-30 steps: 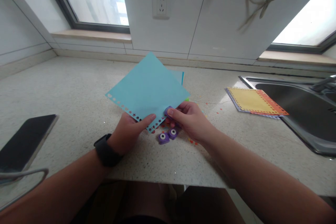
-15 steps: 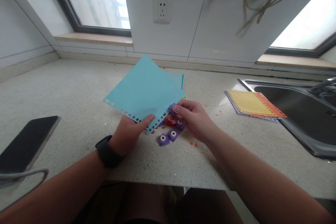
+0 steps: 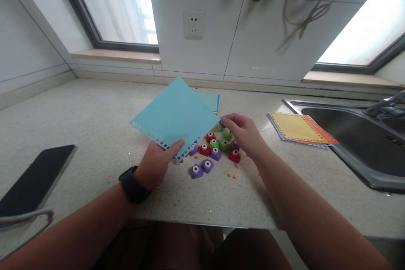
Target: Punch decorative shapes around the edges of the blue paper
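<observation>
A light blue sheet of paper [image 3: 177, 116] is held tilted in my left hand [image 3: 157, 160], the thumb on top near its lower corner. Small heart, star and flower-like holes run along its two lower edges. At the sheet's right corner, my right hand [image 3: 245, 133] grips a purple paper punch [image 3: 222, 123], partly hidden by the fingers. Below lie several more punches: a red punch [image 3: 234, 156], a green punch [image 3: 225, 145] and a purple punch [image 3: 196, 171] among them. Small orange and blue paper bits [image 3: 233, 176] are scattered around them.
To the right, a stack of yellow and orange punched sheets [image 3: 297, 126] lies beside the steel sink [image 3: 311, 107]. More blue paper [image 3: 210, 100] rests behind the held sheet. On the left are a dark tablet-like device [image 3: 38, 177] and a pale cable [image 3: 28, 215].
My right hand has moved right and slightly up with the purple punch, from the sheet's lower right edge to its right corner. More punches now show beneath. The camera view has tilted slightly up.
</observation>
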Demonstrator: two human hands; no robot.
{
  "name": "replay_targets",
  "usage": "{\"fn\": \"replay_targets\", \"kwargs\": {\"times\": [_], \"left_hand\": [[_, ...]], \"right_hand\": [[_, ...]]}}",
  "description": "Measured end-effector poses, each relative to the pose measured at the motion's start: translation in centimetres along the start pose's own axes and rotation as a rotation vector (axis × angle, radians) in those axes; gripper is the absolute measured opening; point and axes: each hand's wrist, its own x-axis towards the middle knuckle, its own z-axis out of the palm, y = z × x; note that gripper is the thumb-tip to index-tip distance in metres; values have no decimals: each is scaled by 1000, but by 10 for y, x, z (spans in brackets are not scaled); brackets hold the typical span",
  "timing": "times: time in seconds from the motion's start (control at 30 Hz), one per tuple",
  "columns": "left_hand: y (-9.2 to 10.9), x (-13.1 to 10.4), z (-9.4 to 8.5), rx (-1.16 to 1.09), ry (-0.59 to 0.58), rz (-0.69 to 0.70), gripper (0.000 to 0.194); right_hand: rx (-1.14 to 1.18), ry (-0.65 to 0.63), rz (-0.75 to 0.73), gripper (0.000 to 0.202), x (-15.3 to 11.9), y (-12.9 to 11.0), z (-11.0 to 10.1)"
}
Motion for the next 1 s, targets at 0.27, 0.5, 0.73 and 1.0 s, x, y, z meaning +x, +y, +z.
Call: {"fn": "replay_targets", "kwargs": {"times": [0.27,0.5,0.73,1.0], "left_hand": [[-8,2,1,-176,-50,-70,35],[-8,1,0,-195,-93,-93,28],[-12,2,-2,-127,-111,-124,30],[-13,3,-3,-111,-139,-114,32]], "right_hand": [[-522,-69,-91,26,4,8,5],[-710,-157,-52,23,1,12,9],[-795,-172,-46,23,3,20,10],[-813,-237,6,27,4,14,8]]}}
